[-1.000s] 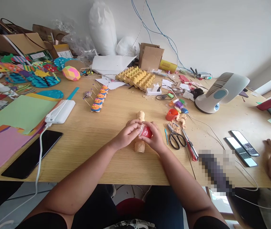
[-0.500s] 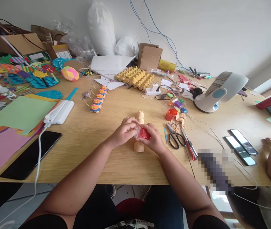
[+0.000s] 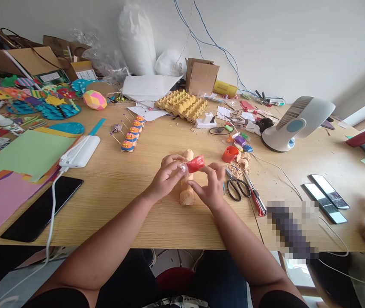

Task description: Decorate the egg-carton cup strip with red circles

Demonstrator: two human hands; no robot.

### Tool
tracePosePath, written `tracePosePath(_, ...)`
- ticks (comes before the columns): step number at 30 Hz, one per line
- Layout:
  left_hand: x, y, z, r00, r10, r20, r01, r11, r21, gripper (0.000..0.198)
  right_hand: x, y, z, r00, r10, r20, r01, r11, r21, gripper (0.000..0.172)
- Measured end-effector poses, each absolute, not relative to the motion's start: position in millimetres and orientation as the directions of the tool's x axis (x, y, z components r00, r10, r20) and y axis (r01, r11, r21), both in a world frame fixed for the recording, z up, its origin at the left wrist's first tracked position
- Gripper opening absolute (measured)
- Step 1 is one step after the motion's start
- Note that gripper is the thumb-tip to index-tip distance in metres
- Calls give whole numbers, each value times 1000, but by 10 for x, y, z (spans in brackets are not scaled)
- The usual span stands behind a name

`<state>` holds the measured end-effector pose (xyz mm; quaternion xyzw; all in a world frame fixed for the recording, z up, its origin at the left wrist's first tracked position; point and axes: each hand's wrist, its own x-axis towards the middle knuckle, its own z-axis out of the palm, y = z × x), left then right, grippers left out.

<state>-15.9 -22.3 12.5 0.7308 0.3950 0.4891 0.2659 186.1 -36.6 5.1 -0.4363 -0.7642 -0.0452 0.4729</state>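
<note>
My left hand (image 3: 168,176) pinches the clear plastic end of a small packet of red modelling clay (image 3: 196,164), held a little above the table. My right hand (image 3: 212,185) has thumb and fingers apart, its fingertips close to the packet's right end; whether they touch it I cannot tell. Below both hands lies a peach-coloured bumpy strip (image 3: 187,197), like a piece of egg carton, partly hidden by them. To the right are black-handled scissors (image 3: 238,188), a red utility knife (image 3: 258,200) and a red cup (image 3: 230,153).
A decorated caterpillar (image 3: 133,133) with pins stands ahead left. Behind it lies a yellow egg tray (image 3: 182,105). A white fan (image 3: 293,124) and small clay packets (image 3: 240,141) are at right. Coloured paper (image 3: 18,154), a power bank (image 3: 80,152) and a black phone (image 3: 43,209) lie left.
The red packet has come up and turned so that it shows above my fingers. My right hand has let go of it and spread, moving slightly right. My left hand keeps its pinch.
</note>
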Motion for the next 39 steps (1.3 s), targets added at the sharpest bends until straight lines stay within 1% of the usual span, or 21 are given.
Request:
tracePosePath(2,-122,-253,111,226,779,585,388,-623,679,20,1848,-394,72,-221,639,736,693,634,-343,36)
tracePosePath(5,-86,-288,91,326,690,646,458,-713,531,13,1819,-399,92,-276,706,652,670,628,-396,33)
tracePosePath(8,-78,-299,85,358,672,648,491,-726,482,10,1802,-379,105,-299,723,623,632,639,-438,31)
tracePosePath(14,-72,-297,103,331,692,641,522,-701,487,11,1845,-322,117,-353,701,619,553,690,-466,26)
tracePosePath(19,-47,-321,106,296,679,671,530,-701,476,9,1865,-287,93,-410,662,628,513,736,-441,27)
tracePosePath(26,-32,-362,104,373,680,632,491,-722,487,15,1803,-316,51,-410,620,669,478,771,-421,23)
tracePosePath(30,-42,-375,141,392,662,639,462,-742,486,12,1768,-345,40,-381,592,710,463,787,-407,22)
tracePosePath(34,-39,-384,176,401,686,607,448,-725,524,9,1756,-362,43,-386,601,700,482,778,-402,23)
tracePosePath(39,-27,-394,186,393,703,593,366,-711,601,14,1753,-368,47,-390,614,686,474,773,-423,24)
